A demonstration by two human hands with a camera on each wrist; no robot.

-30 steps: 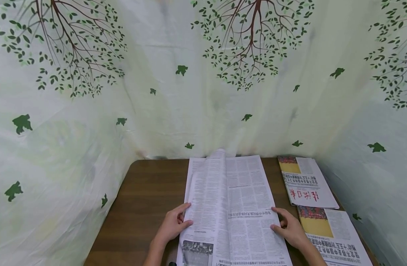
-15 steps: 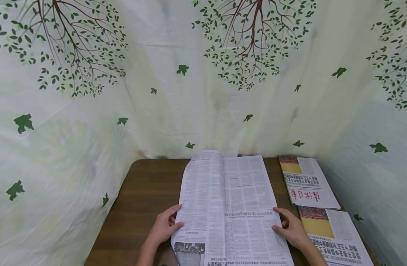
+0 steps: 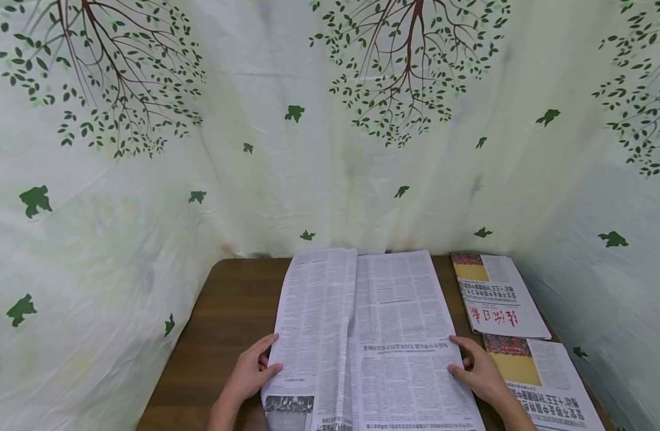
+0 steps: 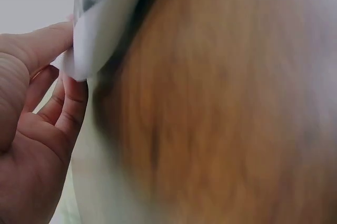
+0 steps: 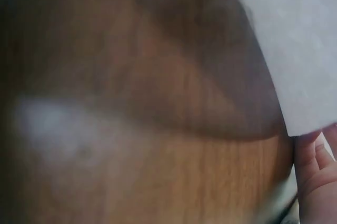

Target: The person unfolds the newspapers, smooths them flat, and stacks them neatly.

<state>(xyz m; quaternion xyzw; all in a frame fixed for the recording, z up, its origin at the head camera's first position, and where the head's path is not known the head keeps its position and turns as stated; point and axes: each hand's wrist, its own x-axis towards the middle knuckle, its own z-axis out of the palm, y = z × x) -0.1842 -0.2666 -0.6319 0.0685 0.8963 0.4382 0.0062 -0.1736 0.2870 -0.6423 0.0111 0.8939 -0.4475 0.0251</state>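
An opened newspaper (image 3: 405, 317) spreads across the middle of the head view, a crease down its centre and a dark photo at the lower left. My left hand (image 3: 249, 374) pinches its left edge between thumb and fingers. In the left wrist view, the paper's curled edge (image 4: 97, 40) sits between the thumb and fingers of that hand (image 4: 45, 129). At the opposite edge my right hand (image 3: 480, 372) holds the sheet by thumb and fingertips. The right wrist view has the pale sheet (image 5: 297, 50) meeting the fingers of the right hand (image 5: 318, 182), which is partly cut off.
Two folded newspapers lie at the right of the brown wooden table (image 3: 217, 317): a far one (image 3: 499, 299) with red characters and a nearer one (image 3: 545, 383) overlapping it in this view. A leaf-printed cloth (image 3: 351, 179) hangs behind and at both sides.
My left hand has moved left with the newspaper's left edge, so the left page spreads wider and its curled top has flattened. The right hand has shifted slightly right.
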